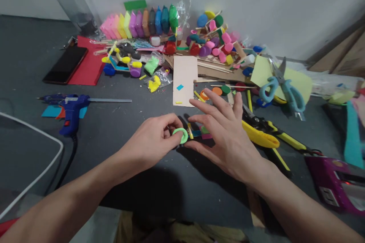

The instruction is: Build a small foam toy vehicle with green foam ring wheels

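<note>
My left hand (155, 136) is closed in a pinch on a light green clay ring (180, 135), holding it just above the dark grey table (122, 152). My right hand (225, 136) hovers beside it with fingers stretched and spread, holding nothing. Under its fingertips lie small coloured pieces (199, 132), among them a short yellow stick, on the table.
A blue glue gun (71, 112) lies at the left, with its cable running off the front edge. A phone (65, 64) rests on a red sheet. Packs of coloured clay (142, 22), clay models, wooden sticks, blue scissors (281, 85) and yellow-handled cutters (265, 136) crowd the back and right.
</note>
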Demonstrator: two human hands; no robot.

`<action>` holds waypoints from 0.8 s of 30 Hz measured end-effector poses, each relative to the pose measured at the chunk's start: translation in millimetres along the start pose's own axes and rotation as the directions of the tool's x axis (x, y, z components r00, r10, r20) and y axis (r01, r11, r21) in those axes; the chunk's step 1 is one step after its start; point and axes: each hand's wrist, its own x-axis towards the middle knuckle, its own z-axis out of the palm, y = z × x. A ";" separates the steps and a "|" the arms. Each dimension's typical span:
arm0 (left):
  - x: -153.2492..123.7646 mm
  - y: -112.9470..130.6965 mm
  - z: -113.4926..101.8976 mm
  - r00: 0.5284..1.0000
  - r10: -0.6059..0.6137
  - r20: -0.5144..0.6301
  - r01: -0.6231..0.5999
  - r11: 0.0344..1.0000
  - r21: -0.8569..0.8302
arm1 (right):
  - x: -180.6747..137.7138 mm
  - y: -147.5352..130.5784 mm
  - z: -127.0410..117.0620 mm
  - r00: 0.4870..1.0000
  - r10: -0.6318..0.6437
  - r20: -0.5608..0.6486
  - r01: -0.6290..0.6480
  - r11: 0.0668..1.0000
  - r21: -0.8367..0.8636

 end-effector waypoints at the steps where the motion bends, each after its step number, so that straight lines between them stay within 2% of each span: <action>1: -0.1 0.4 0.3 1.000 0.003 0.004 -0.003 1.000 -0.011 | 0.2 -1.0 0.2 1.000 -0.005 -0.009 0.005 1.000 0.000; 13: -3.6 -6.5 -1.7 0.996 0.068 0.063 -0.063 0.995 -0.072 | 1.1 -4.4 2.3 1.000 -0.015 -0.024 0.015 1.000 0.017; 24: -2.2 -5.1 -1.2 0.996 0.045 0.073 -0.037 0.995 -0.096 | 1.9 -5.5 -2.1 1.000 0.001 0.021 -0.001 1.000 0.026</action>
